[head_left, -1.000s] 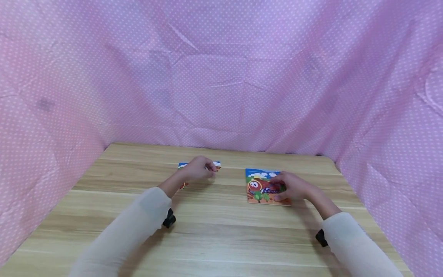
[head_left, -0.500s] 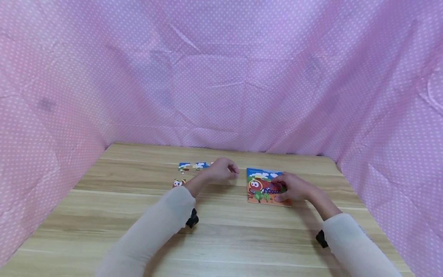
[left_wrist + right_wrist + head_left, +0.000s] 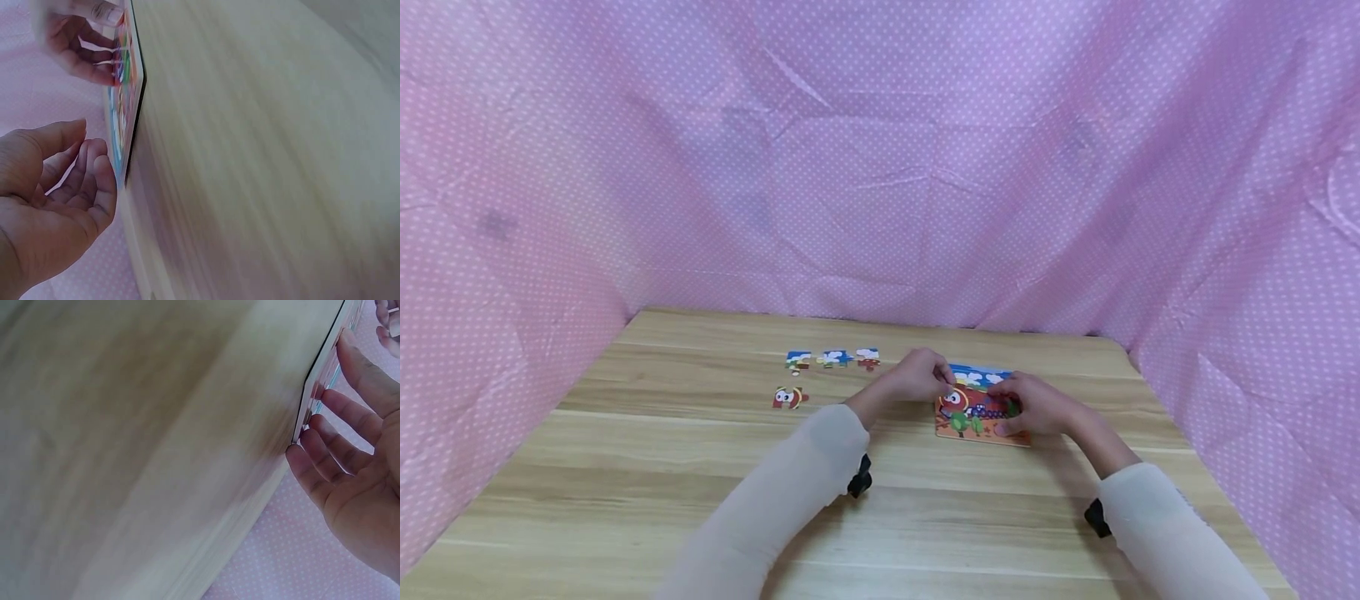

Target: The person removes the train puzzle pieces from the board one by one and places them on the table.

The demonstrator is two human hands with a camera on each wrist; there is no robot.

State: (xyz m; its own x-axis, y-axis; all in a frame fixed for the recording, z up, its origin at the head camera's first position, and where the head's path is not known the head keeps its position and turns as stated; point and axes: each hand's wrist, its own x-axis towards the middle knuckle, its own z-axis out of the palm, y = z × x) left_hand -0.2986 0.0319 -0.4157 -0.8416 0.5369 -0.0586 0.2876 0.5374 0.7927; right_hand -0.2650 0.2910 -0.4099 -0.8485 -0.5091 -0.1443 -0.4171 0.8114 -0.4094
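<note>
Wooden surface (image 3: 955, 517): carried all your work, board on your right, loose pieces on your left, pink dotted cloth (image 3: 865, 192) rising behind.
Puzzle board (image 3: 973, 417): lay flat, partly covered by both hands; clouds, eyed red face, wagons and green tree readable on it.
Loose pieces: four visible, all lying apart from the board and from one another.
Back row: left cloud piece (image 3: 798, 360), middle cloud piece (image 3: 834, 358) and right cloud piece (image 3: 868, 359), spaced side by side.
Face piece (image 3: 788, 398): sat nearer you, just in front of the left cloud piece.
Your left hand (image 3: 919, 375): was at the board's left far corner, fingers loosely bent, thumb close to the fingertips, nothing seen between them; contact with the board unclear.
Your right hand (image 3: 1033, 404): had spread fingers resting on the board's right side, likely steadying it, not wrapped round anything.
Pieces off the board: you had four set out, roughly in picture order; that much looked done.
Pieces on the board: how many remained, you couldn't tell; seams were too small to read, and the face showed on both board and piece, so a printed base was possible.
Stage: probably early, more picture on the board than beside it.
</note>
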